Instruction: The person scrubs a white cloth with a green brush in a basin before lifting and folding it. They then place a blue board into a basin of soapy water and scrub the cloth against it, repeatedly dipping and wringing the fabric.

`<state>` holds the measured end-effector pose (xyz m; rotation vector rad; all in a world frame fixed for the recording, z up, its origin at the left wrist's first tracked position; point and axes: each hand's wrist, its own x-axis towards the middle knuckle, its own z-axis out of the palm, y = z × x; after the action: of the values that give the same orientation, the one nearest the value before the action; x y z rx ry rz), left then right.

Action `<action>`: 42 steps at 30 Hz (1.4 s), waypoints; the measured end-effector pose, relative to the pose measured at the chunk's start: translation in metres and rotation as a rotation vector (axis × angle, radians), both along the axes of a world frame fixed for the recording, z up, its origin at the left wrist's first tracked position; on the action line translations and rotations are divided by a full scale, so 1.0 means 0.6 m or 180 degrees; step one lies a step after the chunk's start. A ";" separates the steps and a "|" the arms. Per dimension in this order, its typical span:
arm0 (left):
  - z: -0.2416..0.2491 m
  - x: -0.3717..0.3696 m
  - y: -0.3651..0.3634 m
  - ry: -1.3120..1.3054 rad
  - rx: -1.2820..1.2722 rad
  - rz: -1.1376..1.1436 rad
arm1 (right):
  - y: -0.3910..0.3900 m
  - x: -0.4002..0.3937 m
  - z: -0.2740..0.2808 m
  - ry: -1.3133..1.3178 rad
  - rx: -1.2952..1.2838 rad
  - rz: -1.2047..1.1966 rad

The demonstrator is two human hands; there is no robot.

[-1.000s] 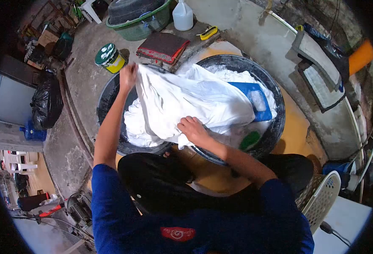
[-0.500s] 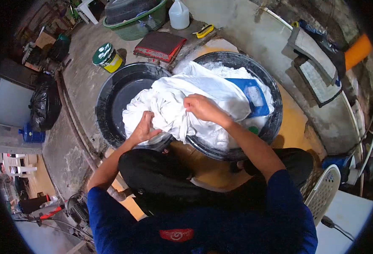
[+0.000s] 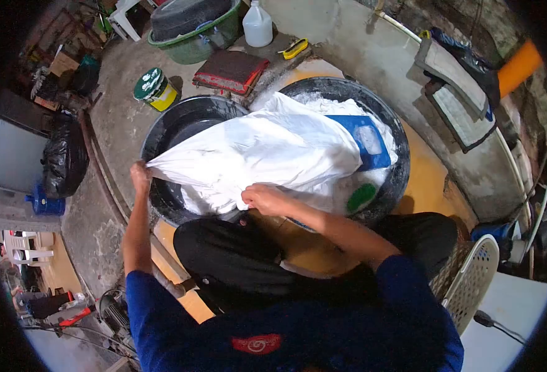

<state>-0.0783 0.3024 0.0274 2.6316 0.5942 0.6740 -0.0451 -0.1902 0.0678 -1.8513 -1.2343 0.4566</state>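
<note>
A large white cloth [image 3: 267,146] lies stretched across two black basins. My left hand [image 3: 141,177] grips one corner of it at the outer rim of the left basin [image 3: 162,133], pulling the fabric taut. Closed on the cloth's near edge, my right hand [image 3: 262,199] is low between the basins. In the right basin [image 3: 402,161], suds surround the cloth. There a blue board [image 3: 355,133] carries a whitish soap bar [image 3: 368,140], and a green scrubber [image 3: 361,196] rests by the near side.
Beyond the basins are a yellow tub with a green lid [image 3: 155,88], a folded dark red mat [image 3: 230,71], a yellow brush [image 3: 295,49], a white jug [image 3: 258,25] and a green basin [image 3: 190,49]. A perforated white chair [image 3: 475,279] stands at right.
My left hand has moved out left with a corner of the cloth, and my right hand down toward me. The bunched cloth is now spread, and the green scrubber shows more.
</note>
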 end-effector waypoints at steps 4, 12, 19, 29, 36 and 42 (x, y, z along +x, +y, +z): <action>-0.033 0.021 -0.022 -0.0289 0.0355 -0.0165 | 0.017 -0.006 0.003 0.0449 0.0089 -0.0409; 0.002 -0.046 -0.432 0.0818 -0.0594 -0.2285 | 0.022 0.036 0.013 -0.0013 0.0437 -0.0428; -0.029 -0.042 -0.438 0.0335 0.0169 -0.2575 | -0.177 0.323 -0.091 -0.0550 -0.0552 -0.3640; 0.030 -0.226 -0.270 0.1408 0.0540 -0.2568 | -0.249 0.441 -0.176 -0.0833 -0.1112 -0.3710; -0.007 -0.235 -0.169 0.2266 0.1425 -0.2252 | -0.272 0.452 -0.172 -0.0604 -0.1058 -0.4015; -0.054 -0.118 -0.206 0.4502 -0.0650 -0.2490 | -0.293 0.417 -0.185 -0.0583 -0.0439 -0.4159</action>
<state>-0.1490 0.1790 -0.0049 2.4206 -0.1311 -1.4473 0.2049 -0.3658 -0.0433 -2.3888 0.0925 -0.3704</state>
